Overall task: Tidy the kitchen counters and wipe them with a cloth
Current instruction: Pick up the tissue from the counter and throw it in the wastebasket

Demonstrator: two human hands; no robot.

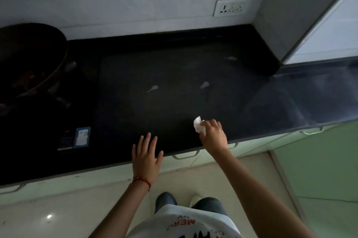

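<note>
Dark counter (pixel 155 67): left hand (pixel 146 157) flat, right hand (pixel 213 135) gripping white cloth (pixel 198 124).

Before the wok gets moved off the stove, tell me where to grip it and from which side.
Grip the wok by its near right rim, coming in from the right with the free left hand. That edge faces the open counter; no handle shows, and the rest runs out of view on the left. It sits tilted, so a second hand seems wise.
</note>
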